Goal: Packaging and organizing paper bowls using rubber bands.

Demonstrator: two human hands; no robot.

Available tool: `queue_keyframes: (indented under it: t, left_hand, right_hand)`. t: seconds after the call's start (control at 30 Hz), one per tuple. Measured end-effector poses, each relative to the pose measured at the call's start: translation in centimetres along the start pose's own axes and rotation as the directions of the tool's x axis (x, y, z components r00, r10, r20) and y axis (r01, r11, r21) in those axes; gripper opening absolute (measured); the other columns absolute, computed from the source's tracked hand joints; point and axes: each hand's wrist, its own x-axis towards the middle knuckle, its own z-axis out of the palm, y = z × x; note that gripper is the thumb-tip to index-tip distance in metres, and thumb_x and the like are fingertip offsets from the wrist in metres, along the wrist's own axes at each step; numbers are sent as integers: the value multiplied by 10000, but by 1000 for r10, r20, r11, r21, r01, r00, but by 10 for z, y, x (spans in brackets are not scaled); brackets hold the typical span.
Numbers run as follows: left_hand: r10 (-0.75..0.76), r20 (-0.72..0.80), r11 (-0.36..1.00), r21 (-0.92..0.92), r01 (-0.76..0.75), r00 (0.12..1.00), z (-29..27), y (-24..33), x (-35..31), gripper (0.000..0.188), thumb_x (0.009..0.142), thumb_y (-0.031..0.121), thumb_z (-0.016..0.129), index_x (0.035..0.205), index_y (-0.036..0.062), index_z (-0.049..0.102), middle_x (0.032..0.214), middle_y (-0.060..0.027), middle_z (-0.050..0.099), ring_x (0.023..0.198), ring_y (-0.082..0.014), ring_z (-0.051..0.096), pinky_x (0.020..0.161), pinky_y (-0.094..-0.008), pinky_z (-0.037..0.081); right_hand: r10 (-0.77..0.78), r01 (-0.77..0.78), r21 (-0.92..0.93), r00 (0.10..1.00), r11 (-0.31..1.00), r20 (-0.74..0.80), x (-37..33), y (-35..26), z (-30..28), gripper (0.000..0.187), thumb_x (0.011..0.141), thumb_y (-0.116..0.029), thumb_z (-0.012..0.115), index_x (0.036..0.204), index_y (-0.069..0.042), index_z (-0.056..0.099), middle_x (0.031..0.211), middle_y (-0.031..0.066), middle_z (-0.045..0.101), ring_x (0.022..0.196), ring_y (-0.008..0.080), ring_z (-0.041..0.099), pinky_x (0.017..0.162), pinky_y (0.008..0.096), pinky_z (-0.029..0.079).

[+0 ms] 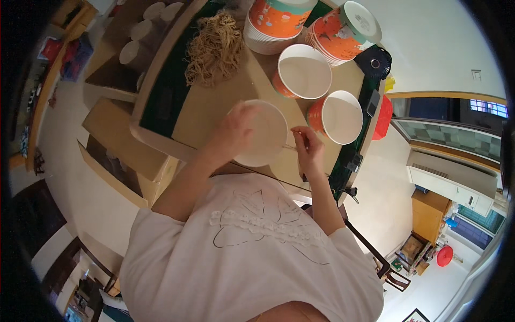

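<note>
A white round paper bucket [266, 137] rests on cardboard at the table's near edge, right before me. My left hand [240, 127] is over its left rim, smeared by motion, so its fingers are unclear. On the other side, my right hand [309, 150] is closed in a pinch by the bucket's right rim. A short piece of thin brown cord [290, 147] runs from its fingers to the bucket wall. Two open orange-and-white paper buckets [306, 72] [342, 118] stand just beyond. A tangled heap of brown cords [215, 48] lies at the far left.
Nested orange buckets form two stacks [272, 40] [335, 37] at the table's far side. A black fan-like object [374, 63] and small dark devices [352, 162] sit along the right edge. Open cardboard boxes [126, 145] stand on the floor to the left, one holding several white cups.
</note>
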Motion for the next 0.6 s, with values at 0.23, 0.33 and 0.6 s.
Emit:
queue_keyframes:
  t: [0.23, 0.33, 0.6]
  left_hand:
    - [-303, 50, 928, -211, 307, 952, -10, -49, -5, 266, 816, 151, 641, 1042, 22, 587, 916, -83, 591, 776, -191, 597, 665, -307, 500]
    - [-396, 239, 763, -452, 462, 887, 0, -74, -6, 213, 858, 181, 606, 1006, 28, 600, 779, -35, 590, 635, -119, 559, 554, -244, 461]
    - [-572, 524, 421, -472, 774, 631, 41, -92, -5, 204, 907, 227, 531, 877, 46, 621, 714, -7, 588, 525, -63, 500, 452, -186, 384]
  right_hand:
    - [-191, 228, -153, 956, 962, 222, -7, 0, 1, 71, 869, -68, 578, 919, -20, 596, 675, 17, 530, 589, 44, 450, 509, 235, 388]
    - [-109, 117, -58, 986, 991, 124, -8, 29, 7, 75, 850, -75, 601, 899, -20, 589, 692, 23, 554, 595, 51, 468, 529, 224, 402]
    - [254, -244, 198, 967, 950, -28, 13, 106, 24, 89, 860, -108, 567, 854, -26, 602, 680, 12, 562, 621, 74, 507, 570, 224, 428]
